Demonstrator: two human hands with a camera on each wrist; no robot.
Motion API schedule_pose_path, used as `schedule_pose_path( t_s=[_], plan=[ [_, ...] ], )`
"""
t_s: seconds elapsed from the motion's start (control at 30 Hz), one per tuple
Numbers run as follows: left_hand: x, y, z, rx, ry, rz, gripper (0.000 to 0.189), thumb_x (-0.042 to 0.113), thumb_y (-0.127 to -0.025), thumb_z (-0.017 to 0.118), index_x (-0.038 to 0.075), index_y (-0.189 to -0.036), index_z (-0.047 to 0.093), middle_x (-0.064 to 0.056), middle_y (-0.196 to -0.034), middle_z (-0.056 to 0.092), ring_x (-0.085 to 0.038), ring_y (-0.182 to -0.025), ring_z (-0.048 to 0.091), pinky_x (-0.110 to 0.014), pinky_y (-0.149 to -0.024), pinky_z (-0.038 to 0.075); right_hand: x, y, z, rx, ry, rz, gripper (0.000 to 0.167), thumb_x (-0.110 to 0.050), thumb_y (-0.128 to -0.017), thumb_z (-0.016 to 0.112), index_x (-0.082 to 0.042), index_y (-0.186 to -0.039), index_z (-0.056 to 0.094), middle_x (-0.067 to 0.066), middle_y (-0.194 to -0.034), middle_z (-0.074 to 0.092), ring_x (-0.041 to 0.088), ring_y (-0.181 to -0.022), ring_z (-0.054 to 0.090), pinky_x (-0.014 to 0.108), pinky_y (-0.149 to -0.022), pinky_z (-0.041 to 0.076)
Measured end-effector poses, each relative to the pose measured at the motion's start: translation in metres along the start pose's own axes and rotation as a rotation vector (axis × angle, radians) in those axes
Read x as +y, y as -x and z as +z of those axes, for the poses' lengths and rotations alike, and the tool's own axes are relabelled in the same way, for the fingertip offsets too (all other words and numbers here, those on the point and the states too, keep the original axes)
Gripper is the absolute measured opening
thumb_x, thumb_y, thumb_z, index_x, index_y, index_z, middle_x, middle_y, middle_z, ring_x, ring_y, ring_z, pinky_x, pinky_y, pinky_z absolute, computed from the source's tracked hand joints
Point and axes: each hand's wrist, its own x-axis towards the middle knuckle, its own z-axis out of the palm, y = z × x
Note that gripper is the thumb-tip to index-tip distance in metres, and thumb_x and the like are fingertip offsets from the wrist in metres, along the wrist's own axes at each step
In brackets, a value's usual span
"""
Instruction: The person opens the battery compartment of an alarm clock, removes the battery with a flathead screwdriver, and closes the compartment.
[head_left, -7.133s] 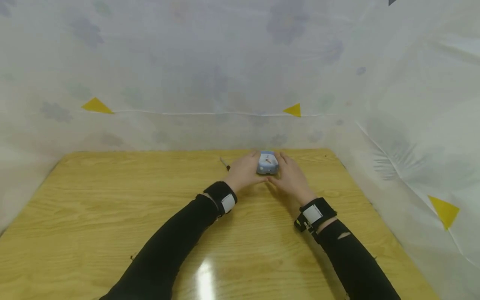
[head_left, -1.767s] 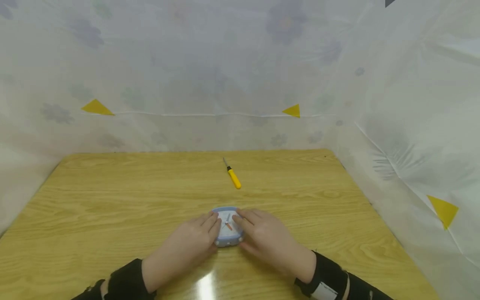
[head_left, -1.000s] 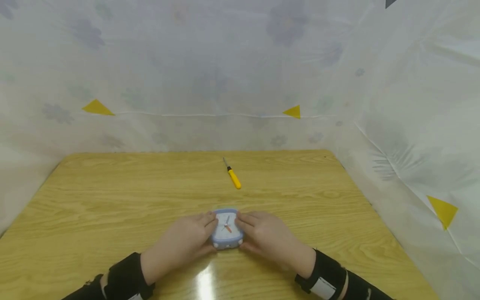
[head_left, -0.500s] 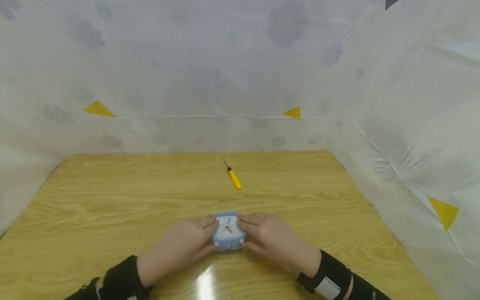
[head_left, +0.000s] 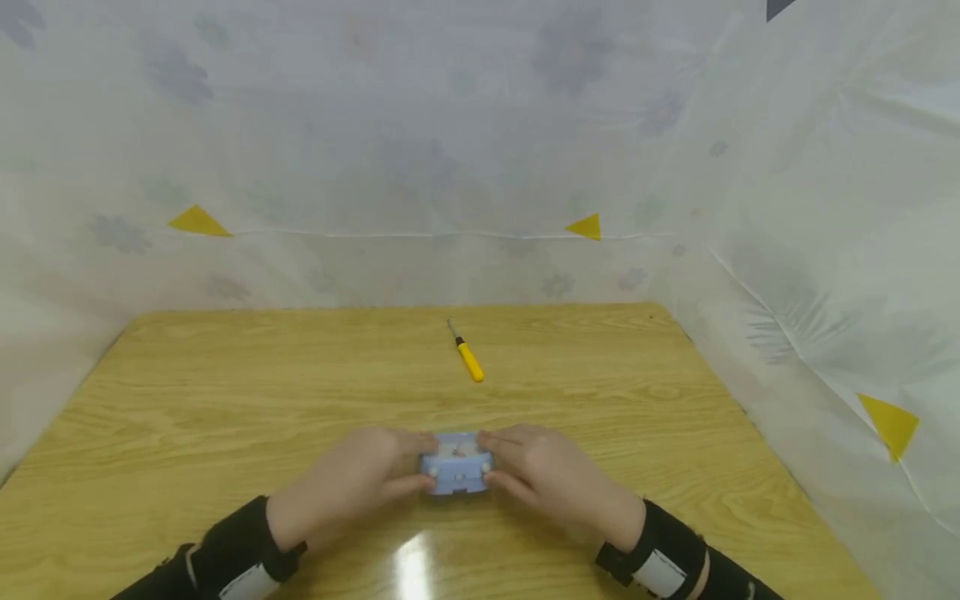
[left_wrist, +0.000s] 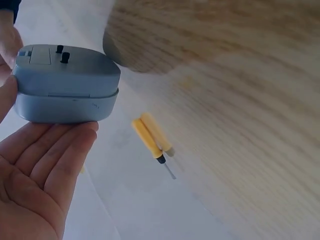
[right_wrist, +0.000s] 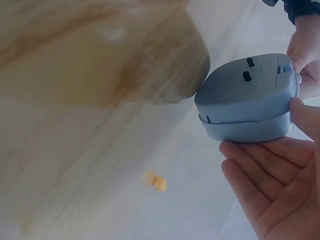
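Note:
A small light-blue alarm clock [head_left: 459, 473] stands between both hands at the near middle of the table, tipped so its dial is foreshortened and a side with pale knobs faces the head camera. My left hand [head_left: 363, 467] holds one side, thumb toward me and fingers across the dial's edge. On the other side my right hand [head_left: 551, 471] grips it likewise. In the left wrist view the clock's back [left_wrist: 70, 65] shows two black knobs and a battery cover. The right wrist view shows the clock [right_wrist: 245, 97] with one edge meeting the tabletop.
A screwdriver [head_left: 469, 362] with a yellow handle lies farther back on the wooden table [head_left: 225, 383]. Pale floral sheeting [head_left: 420, 150] rises behind the table and along its right side, with yellow triangles on it.
Both hands have brought the clock from the table's far side toward me, uncovering the screwdriver. Over the last second the clock has tilted up, its dial turning away from the head camera.

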Motion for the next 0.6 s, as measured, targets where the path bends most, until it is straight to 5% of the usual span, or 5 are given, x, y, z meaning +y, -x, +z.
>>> schedule_pose_path(
  t_s=[0.33,0.6],
  plan=[
    [-0.006,-0.007,-0.01,-0.076,0.274,-0.163,0.041,0.036,-0.098,0.077,0.007,-0.127,0.077,-0.01,-0.124,0.079,-0.027,-0.109,0.078,-0.041,-0.09,0.066,-0.002,-0.006,-0.004,-0.074,-0.144,0.157,0.038,-0.034,-0.108,0.063,-0.007,-0.134,0.072,0.008,-0.129,0.077,0.024,-0.116,0.076,0.044,-0.101,0.062],
    [-0.012,-0.01,-0.011,-0.092,0.328,-0.166,0.042,0.034,-0.101,0.073,0.001,-0.128,0.075,-0.014,-0.121,0.08,-0.027,-0.108,0.079,-0.038,-0.089,0.067,0.0,-0.012,-0.003,-0.058,-0.239,0.214,0.032,-0.029,-0.107,0.063,-0.006,-0.128,0.074,0.008,-0.124,0.079,0.024,-0.113,0.077,0.044,-0.1,0.063]
  ],
)
